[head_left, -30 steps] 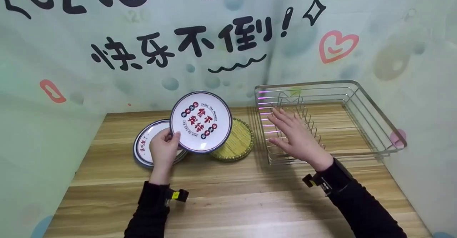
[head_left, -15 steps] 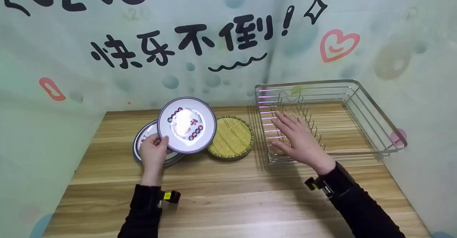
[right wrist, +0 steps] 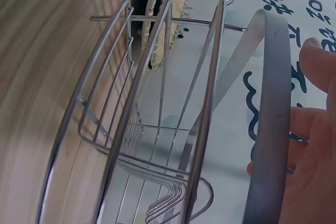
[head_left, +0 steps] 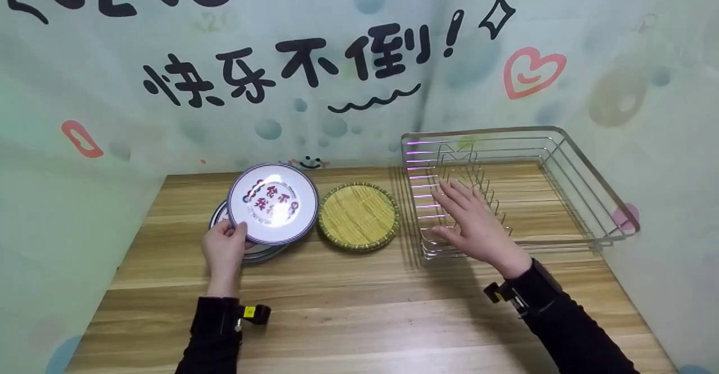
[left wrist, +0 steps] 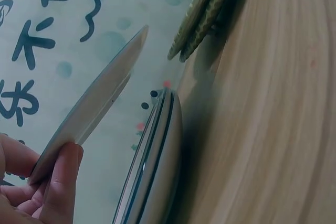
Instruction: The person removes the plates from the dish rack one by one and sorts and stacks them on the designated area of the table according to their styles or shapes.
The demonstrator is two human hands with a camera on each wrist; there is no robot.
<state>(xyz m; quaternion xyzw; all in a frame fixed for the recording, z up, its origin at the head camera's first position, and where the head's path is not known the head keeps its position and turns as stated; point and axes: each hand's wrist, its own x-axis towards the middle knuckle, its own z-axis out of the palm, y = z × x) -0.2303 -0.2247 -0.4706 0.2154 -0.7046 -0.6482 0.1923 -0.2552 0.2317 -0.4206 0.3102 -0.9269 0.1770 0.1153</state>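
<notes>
A white plate (head_left: 273, 204) with a blue rim and red printed characters is pinched at its edge by my left hand (head_left: 221, 256). The left wrist view shows this plate (left wrist: 92, 103) raised and apart from the stacked plates (left wrist: 152, 166) beneath it. In the head view the held plate hides most of that stack (head_left: 263, 255). My right hand (head_left: 476, 229) is at the left part of a wire dish rack (head_left: 483, 131), its fingers straight and holding nothing. From the right wrist, the hand (right wrist: 310, 161) shows beside the rack's flat metal rim (right wrist: 275, 103).
Round yellow woven trays (head_left: 359, 217), one on another in the left wrist view, lie between the plates and the rack. Wire dividers (head_left: 486, 194) run through the rack's left part. A printed cloth wall (head_left: 269, 99) stands behind the wooden table (head_left: 359, 318).
My left hand has carried the plate left and slightly down, from partly over the woven trays to over the plate stack. The right hand has shifted only slightly to the right.
</notes>
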